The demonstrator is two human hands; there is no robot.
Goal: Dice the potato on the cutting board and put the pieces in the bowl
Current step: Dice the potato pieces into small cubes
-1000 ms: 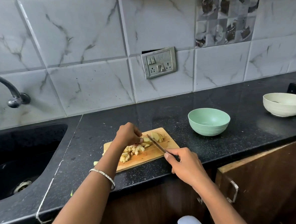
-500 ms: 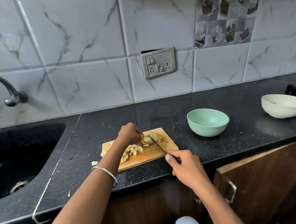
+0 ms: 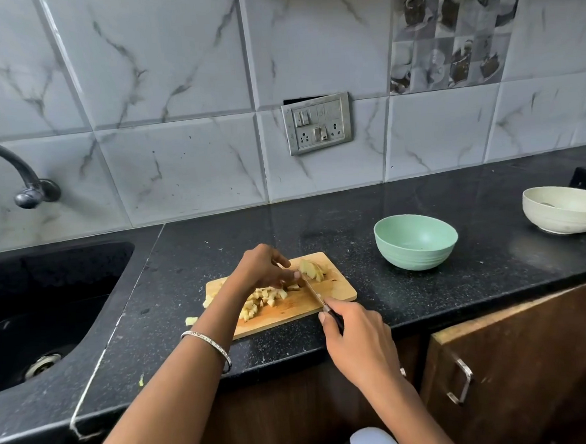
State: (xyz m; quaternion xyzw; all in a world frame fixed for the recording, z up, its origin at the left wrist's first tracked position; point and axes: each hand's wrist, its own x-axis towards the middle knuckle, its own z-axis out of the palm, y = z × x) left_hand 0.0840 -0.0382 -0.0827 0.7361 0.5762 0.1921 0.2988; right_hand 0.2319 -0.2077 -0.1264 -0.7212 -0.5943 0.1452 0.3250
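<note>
Nearest, the right hand (image 3: 357,338) stays clamped round the knife (image 3: 312,289), blade down on the cutting board (image 3: 338,286). Since 1 second ago the left hand (image 3: 260,268) has loosened from a fist. Its fingertips sit by the blade, grip unclear, baring 1 uncut potato chunk (image 3: 311,270) beyond the diced pieces (image 3: 258,301). More cuts look needed – the green bowl (image 3: 416,241) seems empty. Black countertop (image 3: 251,231), marble tiles (image 3: 173,74) behind.

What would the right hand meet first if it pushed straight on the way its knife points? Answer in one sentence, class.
Probably the near edge of the cutting board, which the right hand almost touches; beyond it, along the knife, lies the left hand. Height above the board is unclear.
</note>
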